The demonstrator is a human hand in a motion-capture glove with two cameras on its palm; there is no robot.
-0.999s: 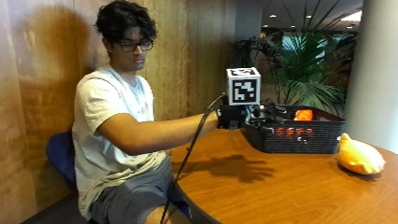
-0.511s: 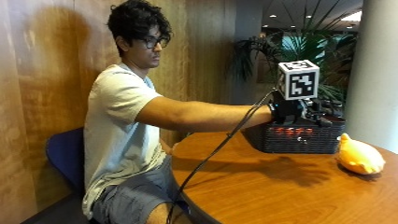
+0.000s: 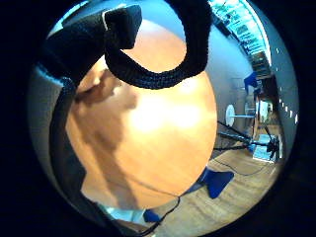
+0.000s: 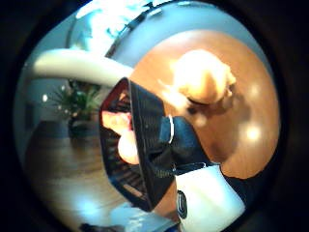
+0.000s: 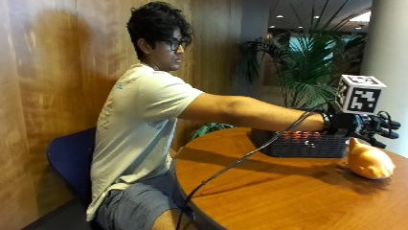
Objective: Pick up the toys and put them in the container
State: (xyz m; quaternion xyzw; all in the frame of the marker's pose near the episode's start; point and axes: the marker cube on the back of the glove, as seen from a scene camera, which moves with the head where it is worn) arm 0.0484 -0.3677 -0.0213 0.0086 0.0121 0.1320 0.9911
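From the outside view, going near to far: the round wooden table (image 5: 267, 191) comes first. On it sits the yellow toy (image 5: 368, 161), at about 3 o'clock from the person. Its long side runs across the table, and its pointy end faces the black basket (image 5: 300, 143) close beside it. The gloved right hand (image 5: 363, 125) hangs just above the toy. Its fingers look spread and hold nothing. The toy lies just below the hand.
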